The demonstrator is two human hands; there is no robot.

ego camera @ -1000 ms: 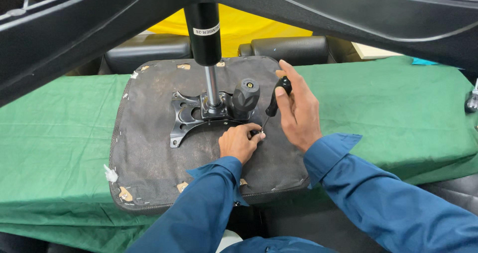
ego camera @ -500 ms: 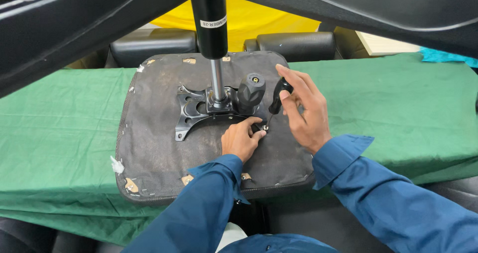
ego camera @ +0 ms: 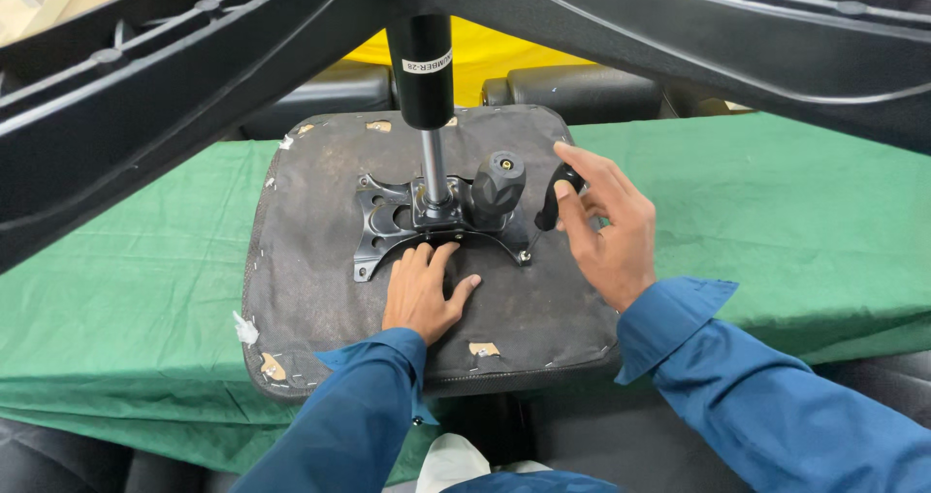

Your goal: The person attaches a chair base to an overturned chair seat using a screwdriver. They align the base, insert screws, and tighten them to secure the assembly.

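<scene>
Screwdriver point(ego camera: 549, 202) work at the underside of an upturned chair seat point(ego camera: 320, 309): the right hand point(ego camera: 606, 231) has its fingers curled round the tool's black handle, thumb against it, with the thin shaft slanting down to a bolt point(ego camera: 525, 256) at the near right arm of the black metal plate point(ego camera: 388, 226), so the hold looks set for turning that fastener. The left hand point(ego camera: 422, 294) lies flat and open on the dark seat fabric just below the plate, holding nothing, fingertips touching the plate's near edge; it seems placed to press the seat down and keep it from shifting. The seat rests bottom-up on a table under a green cloth point(ego camera: 795, 222), near its front edge. Its covering is worn and dusty, with torn patches showing pale backing at the corners and edges. A steel rod rises from the plate's middle into a black cylinder point(ego camera: 425, 66), and a ribbed black knob point(ego camera: 498, 185) stands just right of it. Whether the tip is actually seated in the bolt is hard to tell at this size. Dark chair legs point(ego camera: 175, 95) cross overhead, close to the camera.
</scene>
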